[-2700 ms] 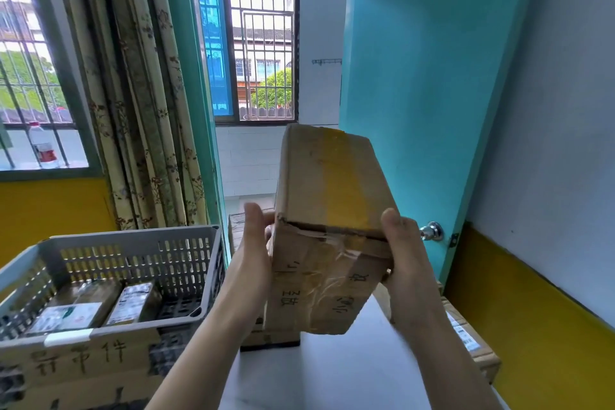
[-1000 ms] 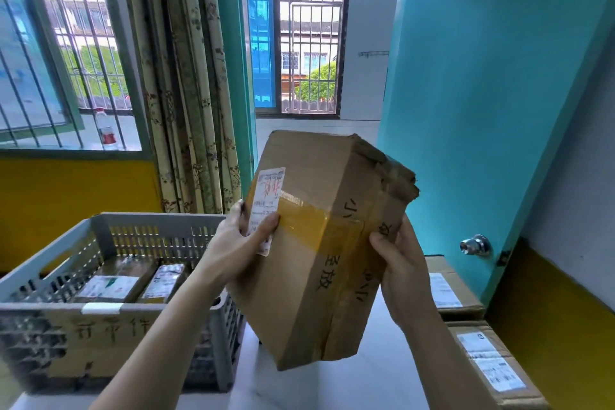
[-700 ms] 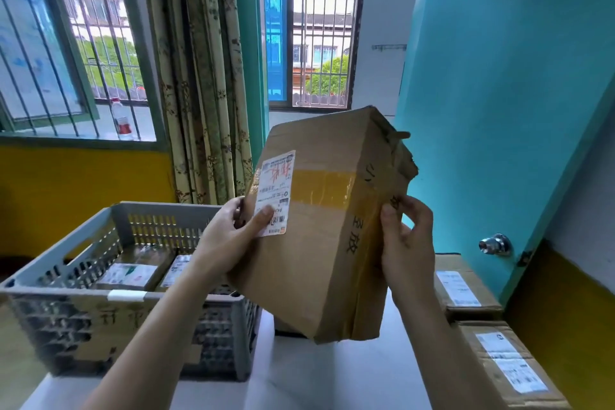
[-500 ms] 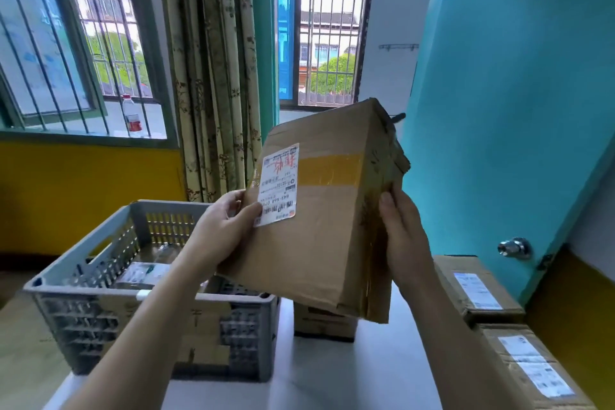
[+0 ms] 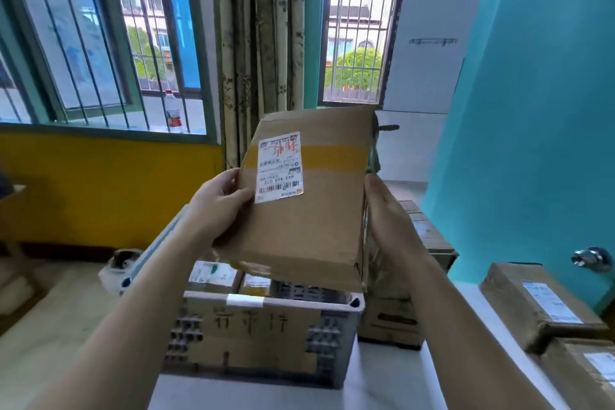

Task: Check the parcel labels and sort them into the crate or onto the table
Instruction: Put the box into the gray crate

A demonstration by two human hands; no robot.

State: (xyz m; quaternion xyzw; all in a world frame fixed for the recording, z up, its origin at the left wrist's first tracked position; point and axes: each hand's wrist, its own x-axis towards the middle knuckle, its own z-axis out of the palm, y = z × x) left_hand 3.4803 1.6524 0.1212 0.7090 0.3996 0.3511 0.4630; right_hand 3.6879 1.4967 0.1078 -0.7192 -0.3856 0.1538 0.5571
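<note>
The brown parcel [image 5: 306,210] is tilted above the grey crate [image 5: 266,336], its white label [image 5: 280,167] facing up. Small parcels [image 5: 213,273] lie inside the crate.

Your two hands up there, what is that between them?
In the head view, a cardboard parcel sits between the left hand and right hand. Its white label faces the camera, above the crate.
</note>
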